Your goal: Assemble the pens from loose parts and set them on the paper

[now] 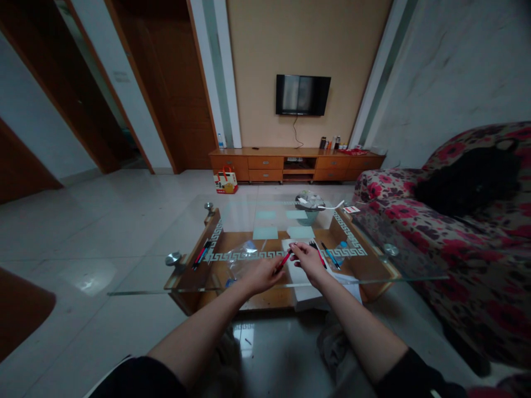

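Observation:
My left hand (262,274) grips a red pen (284,260) over the near part of a glass coffee table (174,284). My right hand (307,260) meets the pen's far end with its fingertips, over a white sheet of paper (295,272). Just right of that hand lie a red and black pen (318,254) and a blue pen (331,256). More pens (201,254) lie at the table's left edge. A clear plastic bag (243,255) rests left of my left hand.
A bowl holding crumpled material (309,203) stands at the table's far end, with a small red and white card (352,209) beside it. A floral sofa (468,243) runs along the right. A wooden TV cabinet (296,162) and wall TV (302,95) face me.

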The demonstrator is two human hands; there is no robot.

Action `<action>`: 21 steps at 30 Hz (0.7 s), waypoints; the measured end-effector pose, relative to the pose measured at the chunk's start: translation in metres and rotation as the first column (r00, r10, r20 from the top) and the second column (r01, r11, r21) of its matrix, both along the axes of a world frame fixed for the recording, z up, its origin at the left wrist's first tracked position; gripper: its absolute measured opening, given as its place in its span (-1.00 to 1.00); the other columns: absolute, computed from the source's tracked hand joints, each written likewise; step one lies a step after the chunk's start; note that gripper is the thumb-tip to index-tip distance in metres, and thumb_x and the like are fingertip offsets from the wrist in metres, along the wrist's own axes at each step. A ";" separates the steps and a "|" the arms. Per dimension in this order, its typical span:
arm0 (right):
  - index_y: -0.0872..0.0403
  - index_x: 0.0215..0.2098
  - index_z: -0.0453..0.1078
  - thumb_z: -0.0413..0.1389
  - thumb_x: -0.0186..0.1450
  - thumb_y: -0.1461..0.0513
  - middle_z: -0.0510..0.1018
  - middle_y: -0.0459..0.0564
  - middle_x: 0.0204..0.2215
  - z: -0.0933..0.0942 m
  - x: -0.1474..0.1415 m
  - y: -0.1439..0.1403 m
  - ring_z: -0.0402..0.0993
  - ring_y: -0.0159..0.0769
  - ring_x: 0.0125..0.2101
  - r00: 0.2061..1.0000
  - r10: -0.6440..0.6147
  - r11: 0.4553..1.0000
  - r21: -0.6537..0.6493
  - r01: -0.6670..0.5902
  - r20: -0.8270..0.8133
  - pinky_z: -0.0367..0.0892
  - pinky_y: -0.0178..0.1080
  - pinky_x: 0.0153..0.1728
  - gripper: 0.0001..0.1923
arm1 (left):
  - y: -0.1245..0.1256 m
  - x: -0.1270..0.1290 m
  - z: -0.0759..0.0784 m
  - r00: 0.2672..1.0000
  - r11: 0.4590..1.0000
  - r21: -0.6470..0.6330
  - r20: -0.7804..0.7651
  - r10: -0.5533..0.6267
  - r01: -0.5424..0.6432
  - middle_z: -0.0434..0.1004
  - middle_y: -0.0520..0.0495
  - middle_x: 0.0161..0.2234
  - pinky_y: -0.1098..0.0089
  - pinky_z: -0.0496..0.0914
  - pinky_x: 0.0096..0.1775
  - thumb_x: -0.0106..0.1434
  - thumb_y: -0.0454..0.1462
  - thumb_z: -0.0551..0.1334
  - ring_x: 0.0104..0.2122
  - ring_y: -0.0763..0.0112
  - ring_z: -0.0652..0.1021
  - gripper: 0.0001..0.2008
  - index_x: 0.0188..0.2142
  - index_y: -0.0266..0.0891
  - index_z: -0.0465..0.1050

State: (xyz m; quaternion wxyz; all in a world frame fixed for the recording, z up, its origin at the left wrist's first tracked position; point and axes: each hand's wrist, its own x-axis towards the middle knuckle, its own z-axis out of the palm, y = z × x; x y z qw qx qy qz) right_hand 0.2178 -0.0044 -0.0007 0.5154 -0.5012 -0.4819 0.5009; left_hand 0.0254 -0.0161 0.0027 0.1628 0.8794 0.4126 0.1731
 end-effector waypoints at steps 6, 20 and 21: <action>0.09 -0.19 0.48 0.15 0.17 -0.01 0.58 0.01 -0.32 -0.002 0.012 0.000 0.45 -0.39 -0.45 0.991 0.109 0.994 -0.019 -0.108 0.073 0.26 -0.40 -0.52 -0.62 | 0.000 0.003 -0.004 0.998 0.998 0.022 -0.011 0.060 -0.060 0.52 -0.04 -0.37 0.43 0.22 -0.40 0.34 -0.15 0.05 -0.42 0.36 0.50 -0.75 -0.05 -0.14 0.34; 0.12 -0.20 0.47 0.15 0.17 0.25 0.57 0.03 -0.31 -0.026 -0.005 0.026 0.48 -0.27 -0.28 0.757 -0.090 0.959 0.262 -0.110 0.648 0.33 -0.25 -0.20 -0.78 | 0.010 -0.027 -0.009 0.882 0.882 0.034 -0.006 0.471 -0.471 0.53 -0.10 -0.33 0.41 0.22 -0.33 0.37 -0.11 -0.01 -0.32 0.27 0.53 -0.71 -0.05 -0.16 0.34; 0.13 -0.19 0.47 0.17 0.15 0.26 0.57 0.04 -0.30 -0.028 -0.012 0.026 0.48 -0.27 -0.28 0.741 -0.085 0.959 0.256 -0.120 0.666 0.33 -0.25 -0.20 -0.75 | 0.010 -0.027 -0.008 0.883 0.882 0.031 -0.002 0.470 -0.470 0.53 -0.10 -0.33 0.42 0.22 -0.34 0.38 -0.10 -0.01 -0.32 0.27 0.53 -0.71 -0.05 -0.15 0.34</action>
